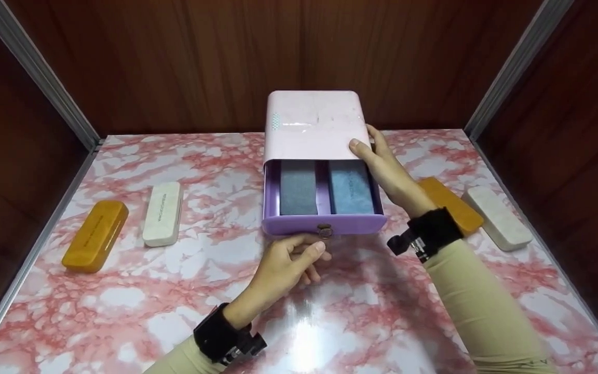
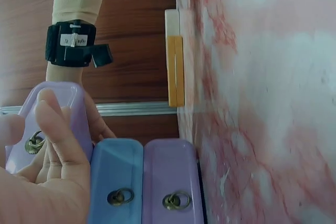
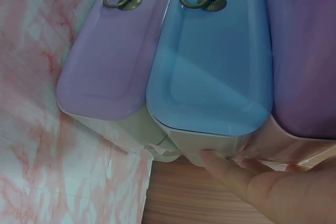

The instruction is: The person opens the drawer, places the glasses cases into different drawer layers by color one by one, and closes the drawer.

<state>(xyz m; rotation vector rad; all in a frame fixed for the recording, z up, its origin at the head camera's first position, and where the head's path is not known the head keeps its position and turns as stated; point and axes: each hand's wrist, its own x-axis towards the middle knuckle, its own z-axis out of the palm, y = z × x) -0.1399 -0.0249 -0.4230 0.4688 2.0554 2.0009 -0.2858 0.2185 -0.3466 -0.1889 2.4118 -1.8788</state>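
The purple top drawer (image 1: 294,226) juts from the pink cabinet (image 1: 322,111) on the bench (image 1: 122,311). The left hand (image 1: 287,265), relaxed and gripping nothing, is at the drawer's front; the right hand (image 1: 386,169) rests extended against the cabinet's side, thumb on top. Inside lie a grey case (image 1: 298,189) and a blue case (image 1: 351,189).

I see from afar a pale pink cabinet (image 1: 315,122), purple top drawer (image 1: 294,225), blue middle drawer (image 3: 215,72), mustard cases (image 1: 95,236), white cases (image 1: 162,214), red-and-white marbled tabletop (image 1: 107,311), brown wood-grained wall (image 1: 236,57).
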